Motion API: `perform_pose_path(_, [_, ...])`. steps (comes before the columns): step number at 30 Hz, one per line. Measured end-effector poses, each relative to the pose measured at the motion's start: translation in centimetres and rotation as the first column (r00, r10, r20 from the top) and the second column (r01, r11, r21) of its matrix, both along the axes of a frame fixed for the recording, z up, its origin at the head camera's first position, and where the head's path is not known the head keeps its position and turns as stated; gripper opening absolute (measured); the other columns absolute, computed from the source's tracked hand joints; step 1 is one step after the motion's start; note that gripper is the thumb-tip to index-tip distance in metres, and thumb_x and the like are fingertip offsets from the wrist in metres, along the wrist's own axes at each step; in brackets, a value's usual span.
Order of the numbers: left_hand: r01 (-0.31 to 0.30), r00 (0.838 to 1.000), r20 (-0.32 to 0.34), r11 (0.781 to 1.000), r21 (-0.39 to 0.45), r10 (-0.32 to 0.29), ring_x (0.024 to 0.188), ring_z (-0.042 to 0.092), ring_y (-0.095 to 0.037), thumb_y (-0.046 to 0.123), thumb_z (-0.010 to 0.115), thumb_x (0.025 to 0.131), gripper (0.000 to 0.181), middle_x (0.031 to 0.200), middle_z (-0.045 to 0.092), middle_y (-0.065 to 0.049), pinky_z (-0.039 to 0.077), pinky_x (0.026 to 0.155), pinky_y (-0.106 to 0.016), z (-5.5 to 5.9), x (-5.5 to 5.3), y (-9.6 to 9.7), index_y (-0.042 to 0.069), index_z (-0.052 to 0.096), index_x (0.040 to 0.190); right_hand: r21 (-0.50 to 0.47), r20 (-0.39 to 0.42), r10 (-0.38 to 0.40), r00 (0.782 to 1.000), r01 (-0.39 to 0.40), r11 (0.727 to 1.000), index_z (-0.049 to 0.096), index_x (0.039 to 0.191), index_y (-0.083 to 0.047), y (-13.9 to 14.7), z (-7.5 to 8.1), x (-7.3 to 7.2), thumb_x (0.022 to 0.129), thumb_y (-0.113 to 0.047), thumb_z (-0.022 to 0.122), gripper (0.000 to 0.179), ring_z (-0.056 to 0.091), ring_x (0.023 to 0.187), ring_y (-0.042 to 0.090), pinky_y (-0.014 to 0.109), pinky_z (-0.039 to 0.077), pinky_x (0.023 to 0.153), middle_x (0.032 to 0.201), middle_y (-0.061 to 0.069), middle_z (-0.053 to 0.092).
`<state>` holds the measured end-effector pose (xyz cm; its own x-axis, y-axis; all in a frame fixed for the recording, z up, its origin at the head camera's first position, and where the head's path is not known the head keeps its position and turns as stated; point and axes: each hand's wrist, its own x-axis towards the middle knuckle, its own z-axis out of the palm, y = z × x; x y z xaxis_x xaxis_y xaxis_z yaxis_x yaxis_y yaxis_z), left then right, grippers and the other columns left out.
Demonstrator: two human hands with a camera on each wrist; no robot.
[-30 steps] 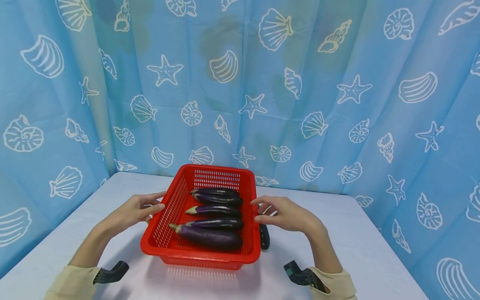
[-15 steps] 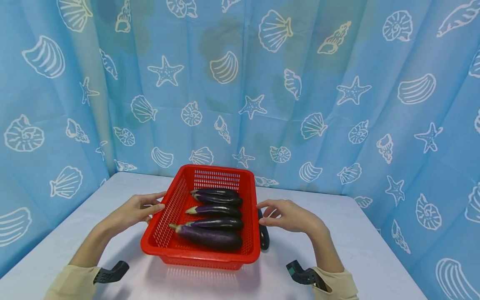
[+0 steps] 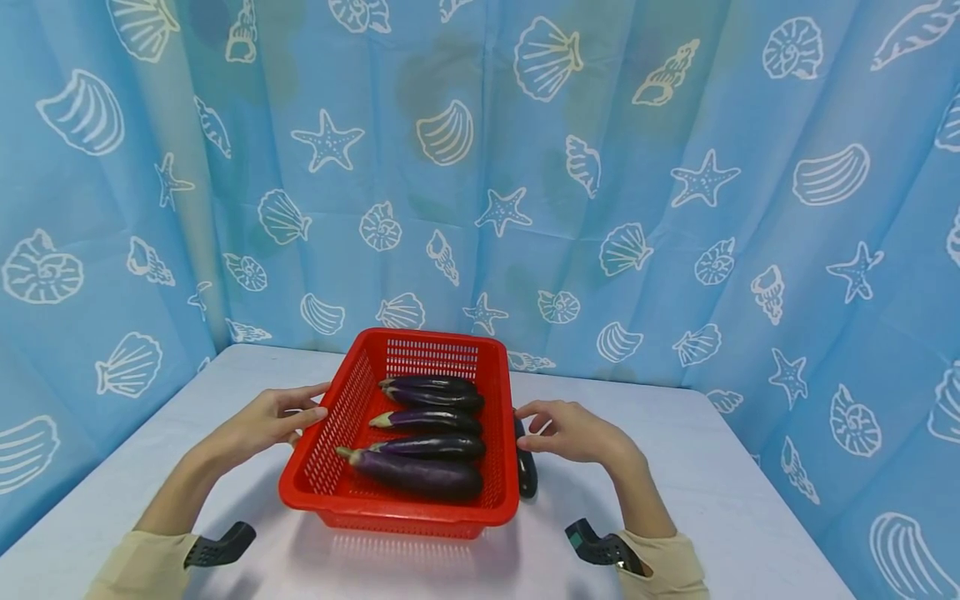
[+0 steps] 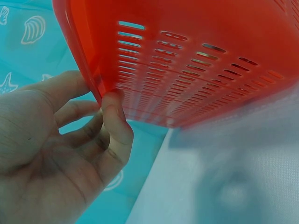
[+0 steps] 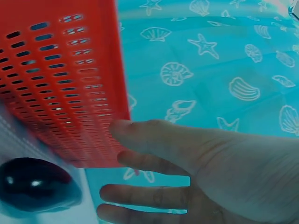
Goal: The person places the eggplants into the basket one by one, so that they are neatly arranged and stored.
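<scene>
A red plastic basket (image 3: 495,367) with slotted walls stands on the table. Several dark purple eggplants (image 3: 420,477) lie side by side in it. At its left rim, my left hand (image 3: 273,419) pinches the edge between thumb and finger, as the left wrist view shows. My right hand (image 3: 577,432) is by the right wall, its fingers spread and holding nothing. In the right wrist view its thumb tip (image 5: 122,128) overlaps the basket's edge; whether it touches I cannot tell. One more eggplant (image 3: 528,473) lies on the table outside the right wall, partly hidden by the right hand and basket.
The table (image 3: 637,517) has a white cover. Behind it and at both sides hangs a blue curtain (image 3: 465,192) with white shells and starfish. A dark band (image 3: 221,546) is on each wrist.
My right hand has drawn back slightly to the right, away from the basket's rim, showing more of the eggplant outside. The left hand and the basket have stayed put.
</scene>
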<state>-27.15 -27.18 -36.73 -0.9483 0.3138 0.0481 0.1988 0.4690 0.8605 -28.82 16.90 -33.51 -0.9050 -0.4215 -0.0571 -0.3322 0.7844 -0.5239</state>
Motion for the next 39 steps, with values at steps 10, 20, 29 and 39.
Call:
perform_pose_path(10, [0.002,1.0,0.001,1.0,0.002,-0.002,0.099,0.066,-0.024,0.033,0.062,0.096,0.068,0.126,0.066,-0.018,0.058,0.081,-0.036,0.0,0.0,-0.1,0.007,0.034,0.152,0.052,-0.024,-0.086,0.996,0.088,0.995,0.065,0.123,-0.015,-0.8,-1.7,-1.1,0.083,-0.028,0.077,0.044,0.062,0.092,0.019,0.042,0.058,0.08,0.11,0.01,0.069])
perform_pose_path(20, [-0.002,1.0,0.005,1.0,0.002,0.002,0.099,0.067,-0.023,0.033,0.062,0.096,0.068,0.125,0.067,-0.018,0.058,0.083,-0.037,0.1,0.1,-0.1,0.007,0.034,0.152,0.046,-0.071,-0.164,0.984,0.168,0.985,0.063,0.124,-0.012,-1.9,-3.4,-1.7,0.084,-0.026,0.076,0.045,0.06,0.086,0.02,0.04,0.059,0.077,0.11,0.014,0.068])
perform_pose_path(29, [-0.006,1.0,-0.002,1.0,-0.007,0.006,0.098,0.066,-0.023,0.034,0.062,0.096,0.068,0.125,0.067,-0.018,0.058,0.081,-0.035,0.1,0.0,-0.1,0.007,0.035,0.152,0.076,-0.094,-0.245,0.965,0.253,0.965,0.057,0.132,-0.01,-2.6,-4.5,-2.0,0.086,-0.028,0.075,0.053,0.064,0.1,0.028,0.051,0.057,0.084,0.119,0.017,0.067])
perform_pose_path(39, [-0.002,1.0,0.001,1.0,-0.006,0.002,0.098,0.067,-0.023,0.035,0.062,0.095,0.069,0.125,0.067,-0.018,0.058,0.082,-0.036,0.0,0.0,0.0,0.007,0.034,0.152,0.069,-0.045,-0.267,0.963,0.269,0.961,0.054,0.134,-0.01,-2.7,-4.7,-2.0,0.084,-0.027,0.076,0.057,0.061,0.08,0.02,0.043,0.059,0.075,0.101,0.012,0.068])
